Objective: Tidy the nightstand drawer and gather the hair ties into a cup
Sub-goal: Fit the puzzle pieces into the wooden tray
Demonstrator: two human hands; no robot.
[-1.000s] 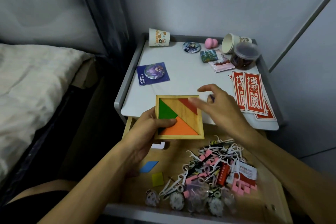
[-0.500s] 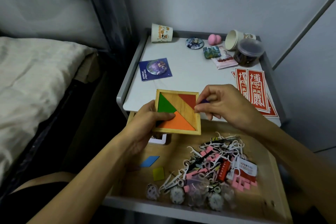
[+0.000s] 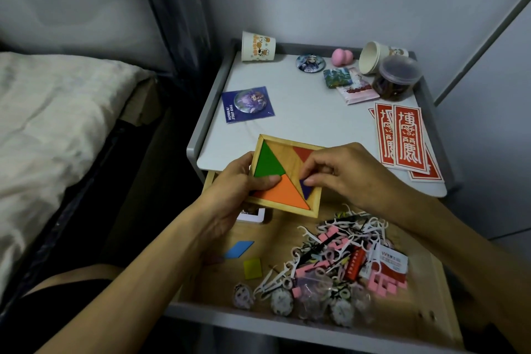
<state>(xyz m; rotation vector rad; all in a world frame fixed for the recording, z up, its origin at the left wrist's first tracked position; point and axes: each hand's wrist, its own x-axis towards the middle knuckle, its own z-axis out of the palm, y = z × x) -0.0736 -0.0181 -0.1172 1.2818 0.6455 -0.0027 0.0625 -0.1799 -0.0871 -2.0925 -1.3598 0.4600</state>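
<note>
My left hand (image 3: 232,192) grips the left edge of a wooden tangram tray (image 3: 313,204), thumb on its green and orange triangles, above the open drawer (image 3: 442,310). My right hand (image 3: 342,172) pinches a small purple piece (image 3: 306,188) and holds it inside the tray, beside the orange triangle. A red piece lies at the tray's far corner. In the drawer, a blue piece (image 3: 238,248) and a yellow piece (image 3: 253,267) lie loose next to a tangled heap of floss picks, pink clips and hair ties (image 3: 336,261). Paper cups stand upturned (image 3: 257,46) and lie sideways (image 3: 373,57) on the nightstand top.
On the nightstand top (image 3: 310,118) lie a blue badge card (image 3: 247,105), a round badge (image 3: 309,63), a pink sponge (image 3: 342,57), a lidded jar (image 3: 398,77), small packets and red paper slips (image 3: 402,138). A bed (image 3: 51,129) is at left.
My right hand came back from the nightstand top with the purple piece and lowered it into the tray. The tray shifted slightly; my left hand kept its grip.
</note>
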